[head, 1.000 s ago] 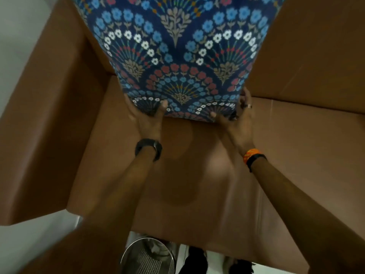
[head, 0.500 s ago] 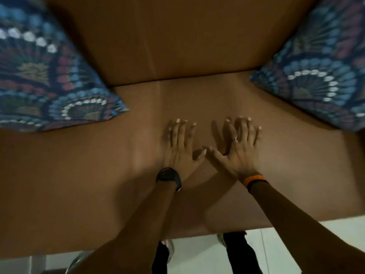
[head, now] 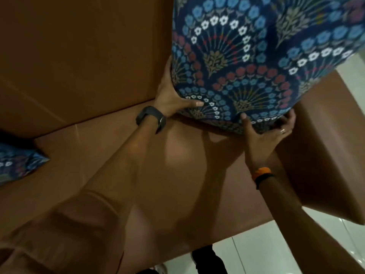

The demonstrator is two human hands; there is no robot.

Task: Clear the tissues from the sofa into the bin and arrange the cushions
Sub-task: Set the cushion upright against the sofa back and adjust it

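A blue floral cushion [head: 246, 62] stands upright at the right end of the brown sofa [head: 122, 155], against the backrest and the right armrest. My left hand [head: 171, 95] grips its lower left edge, thumb across the front. At its bottom right corner, my right hand [head: 266, 133] holds it from below, thumb on the front. A second matching cushion [head: 17, 165] shows only a corner at the left edge. No tissues or bin are in view.
The right armrest [head: 325, 155] sits beside my right hand. White tiled floor [head: 276, 252] lies in front of the sofa. My feet [head: 207, 262] stand at the seat's front edge.
Both hands left the middle of the seat, where they lay flat, and now grip the right cushion. The view has swung to the right.
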